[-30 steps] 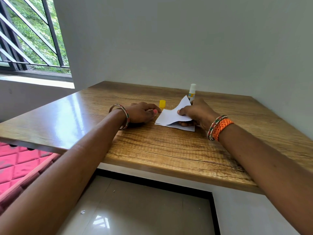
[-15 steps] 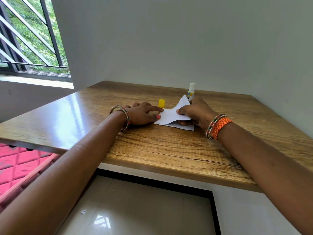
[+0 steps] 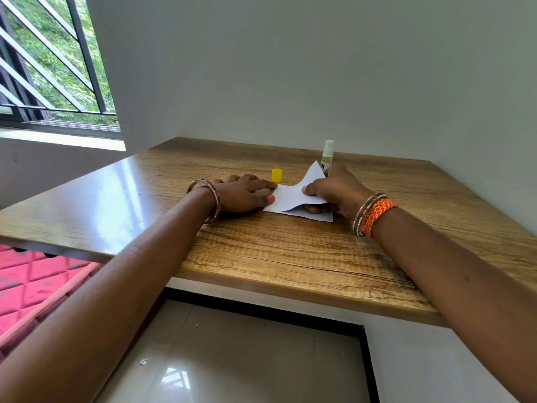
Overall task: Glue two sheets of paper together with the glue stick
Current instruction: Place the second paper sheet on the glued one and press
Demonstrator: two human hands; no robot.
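Two small white sheets lie stacked near the middle of the wooden table (image 3: 261,251). The lower sheet (image 3: 318,216) rests flat. My right hand (image 3: 334,190) pinches the upper sheet (image 3: 290,196) and holds its right side lifted and curled. My left hand (image 3: 244,193) lies on the table with its fingertips pressing the left edge of the sheets. The uncapped glue stick (image 3: 327,154) stands upright just behind my right hand. Its yellow cap (image 3: 276,175) stands behind my left fingertips.
Grey walls close the table at the back and right. A barred window (image 3: 52,68) is at the upper left. Below the front edge are a tiled floor (image 3: 247,359) and a pink quilted surface (image 3: 32,280) at the left.
My left hand has slid right until its fingertips rest on the sheets' left edge. My right hand still holds the upper sheet lifted, almost unchanged.
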